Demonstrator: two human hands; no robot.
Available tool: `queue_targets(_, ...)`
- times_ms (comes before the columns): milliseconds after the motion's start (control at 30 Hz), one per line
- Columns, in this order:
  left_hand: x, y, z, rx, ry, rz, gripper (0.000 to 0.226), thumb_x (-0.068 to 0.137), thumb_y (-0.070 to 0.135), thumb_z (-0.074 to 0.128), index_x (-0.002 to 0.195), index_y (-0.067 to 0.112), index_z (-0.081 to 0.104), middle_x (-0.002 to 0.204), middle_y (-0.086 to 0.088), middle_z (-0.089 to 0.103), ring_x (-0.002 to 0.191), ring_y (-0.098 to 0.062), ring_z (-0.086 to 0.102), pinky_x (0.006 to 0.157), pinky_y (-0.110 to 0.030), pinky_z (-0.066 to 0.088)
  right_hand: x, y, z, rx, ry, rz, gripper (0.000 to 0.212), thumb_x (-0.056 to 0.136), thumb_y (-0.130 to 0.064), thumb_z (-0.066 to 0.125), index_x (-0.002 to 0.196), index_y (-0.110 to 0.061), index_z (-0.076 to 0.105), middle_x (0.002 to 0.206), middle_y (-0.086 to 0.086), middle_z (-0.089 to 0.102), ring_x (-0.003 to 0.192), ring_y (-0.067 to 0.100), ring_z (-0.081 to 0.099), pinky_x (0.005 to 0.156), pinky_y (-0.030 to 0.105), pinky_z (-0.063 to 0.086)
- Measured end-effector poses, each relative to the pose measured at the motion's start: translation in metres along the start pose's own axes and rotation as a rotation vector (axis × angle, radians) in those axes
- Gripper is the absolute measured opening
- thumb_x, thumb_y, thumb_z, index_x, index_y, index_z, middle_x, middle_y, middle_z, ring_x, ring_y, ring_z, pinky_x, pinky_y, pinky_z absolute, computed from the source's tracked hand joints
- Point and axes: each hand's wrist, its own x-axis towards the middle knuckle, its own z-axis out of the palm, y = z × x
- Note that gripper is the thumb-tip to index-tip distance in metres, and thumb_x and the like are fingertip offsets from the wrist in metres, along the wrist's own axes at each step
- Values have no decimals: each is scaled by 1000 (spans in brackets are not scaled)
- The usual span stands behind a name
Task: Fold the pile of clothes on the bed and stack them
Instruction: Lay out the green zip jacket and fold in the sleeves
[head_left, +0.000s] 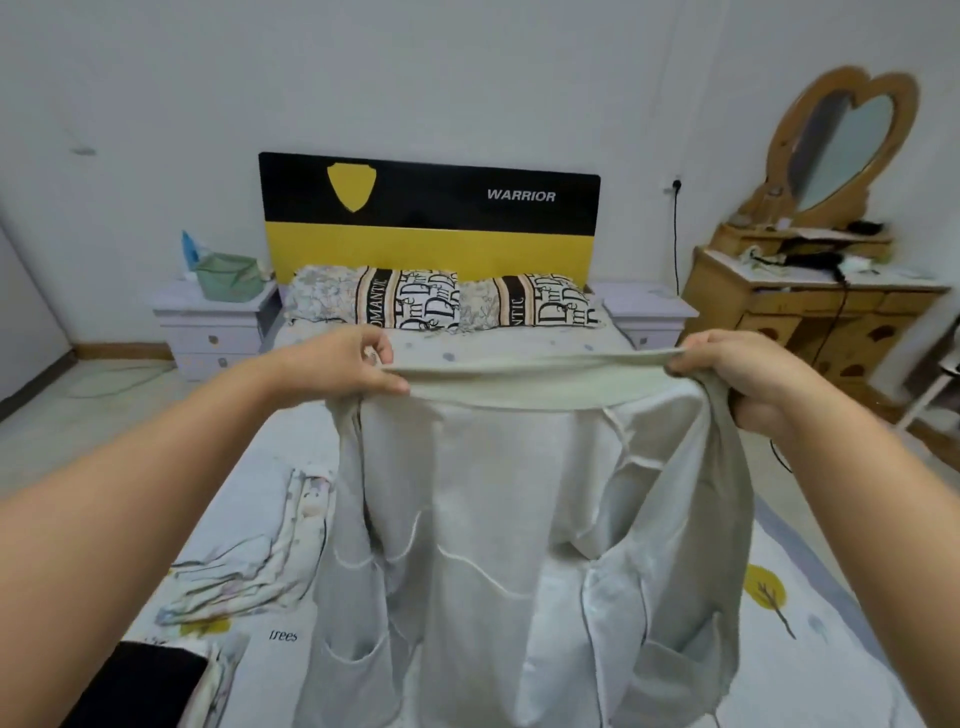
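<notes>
I hold a pale grey garment (498, 519) up in front of me, stretched by its waistband above the bed (831, 623). My left hand (348, 364) pinches the band's left end, and my right hand (748, 379) grips the right end with a bunch of cloth. The garment hangs inside out, its seams and pocket linings showing. A folded light floral piece (249, 561) lies on the sheet at the left. A black item (140, 680) with pale cloth beside it sits at the lower left corner.
Two patterned pillows (441, 301) lean at the black-and-yellow headboard (426, 218). White nightstands (213, 322) flank the bed, the left one carrying a green basket (228, 275). A wooden dresser (810, 306) with a heart-shaped mirror stands at the right.
</notes>
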Motion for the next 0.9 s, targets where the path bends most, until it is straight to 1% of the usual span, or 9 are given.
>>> queue_targets(100, -4, -24, 10, -248, -178, 11, 45, 54, 31, 88, 74, 29, 47, 67, -1, 42, 60, -15, 37, 50, -25, 28, 6, 28, -1, 53, 21, 140, 39, 80, 7, 61, 56, -12, 37, 48, 7, 48, 36, 17, 50, 35, 20, 43)
queue_targets(200, -7, -35, 21, -144, -218, 63, 38, 67, 2, 76, 67, 21, 43, 73, 4, 44, 62, -12, 37, 46, -15, 34, 14, 59, -2, 144, 7, 224, 44, 81, 9, 61, 59, -16, 32, 55, 7, 41, 35, 17, 47, 34, 22, 45)
queue_targets(333, -4, -46, 40, 138, 8, 149, 38, 73, -6, 66, 61, 22, 44, 77, 5, 51, 62, -13, 41, 58, -17, 36, 16, 93, -7, 308, -113, 319, 34, 85, 11, 53, 65, -13, 40, 54, 11, 53, 38, 18, 55, 38, 25, 50)
queue_targets(500, 0, -52, 55, 223, 246, 178, 26, 81, 2, 64, 65, 22, 56, 72, 12, 55, 66, -6, 48, 60, -11, 33, 12, 116, -13, 405, -154, 256, 25, 71, 16, 57, 73, -9, 60, 81, 18, 68, 65, 29, 66, 52, 30, 58)
queue_targets(600, 3, -51, 58, 87, 241, 123, 31, 84, 10, 66, 58, 24, 56, 63, 15, 57, 59, 1, 51, 56, -11, 34, 6, 118, -9, 198, -96, 155, 34, 80, 20, 39, 70, -1, 64, 82, 13, 69, 76, 26, 63, 55, 22, 56)
queue_targets(667, 4, -48, 62, -37, 218, 101, 33, 85, 7, 63, 56, 21, 55, 54, 13, 54, 51, 6, 49, 51, -7, 33, -1, 117, -3, -21, -59, 72, 36, 83, 13, 38, 70, -1, 68, 80, 11, 69, 77, 22, 61, 59, 20, 52)
queue_targets(733, 6, -45, 66, -188, 192, 65, 24, 88, 5, 59, 66, 15, 57, 56, 5, 50, 48, -2, 44, 49, -13, 32, -6, 115, 1, -204, -74, -20, 23, 86, -1, 53, 74, -4, 73, 80, 6, 70, 77, 15, 61, 67, 20, 47)
queue_targets(800, 6, -44, 68, -357, 144, 16, 17, 92, 8, 54, 77, 16, 53, 56, -3, 40, 49, -13, 33, 46, -24, 26, -12, 116, 2, -365, -133, -77, 8, 79, -15, 71, 75, -9, 74, 74, 1, 68, 72, 12, 59, 70, 21, 44)
queue_targets(900, 4, -45, 69, -393, 88, 12, 18, 96, 9, 46, 81, 19, 49, 60, -5, 32, 51, -15, 25, 40, -20, 19, -20, 122, 3, -642, -143, -84, 19, 67, -19, 83, 82, -15, 72, 79, 1, 65, 77, 14, 57, 70, 24, 44)
